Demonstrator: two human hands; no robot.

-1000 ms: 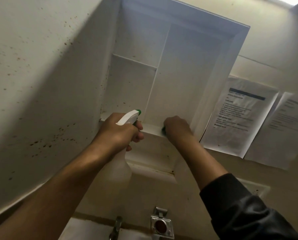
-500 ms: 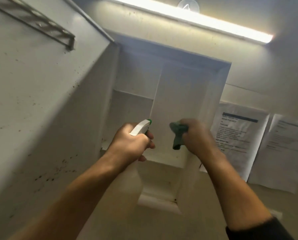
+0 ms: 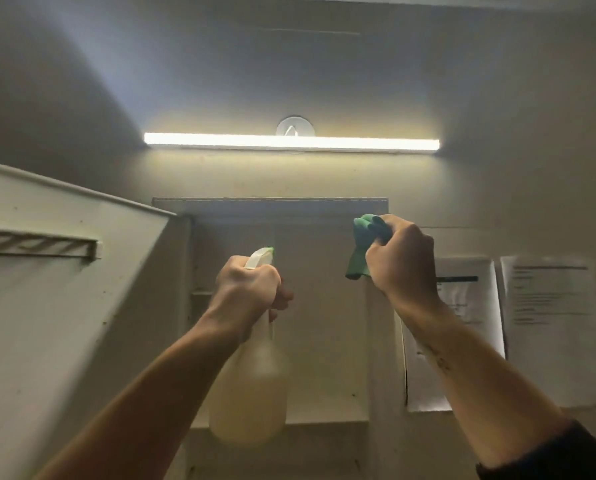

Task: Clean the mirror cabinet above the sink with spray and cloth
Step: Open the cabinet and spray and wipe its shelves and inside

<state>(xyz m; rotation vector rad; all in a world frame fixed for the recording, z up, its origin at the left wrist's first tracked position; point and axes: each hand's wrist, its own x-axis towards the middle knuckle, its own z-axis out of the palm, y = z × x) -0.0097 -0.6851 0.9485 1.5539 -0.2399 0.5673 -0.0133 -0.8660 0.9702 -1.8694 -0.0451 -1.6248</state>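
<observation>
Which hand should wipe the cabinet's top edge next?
Right. The right hand grips the green cloth, raised near the cabinet's top edge; the left hand sits lower, holding the translucent spray bottle.

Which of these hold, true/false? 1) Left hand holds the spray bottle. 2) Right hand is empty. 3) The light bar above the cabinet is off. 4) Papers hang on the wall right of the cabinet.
1) True: the left hand grips the spray bottle at its trigger head.
2) False: the right hand grips a green cloth.
3) False: the light bar above the cabinet is lit.
4) True: printed papers hang there.
</observation>
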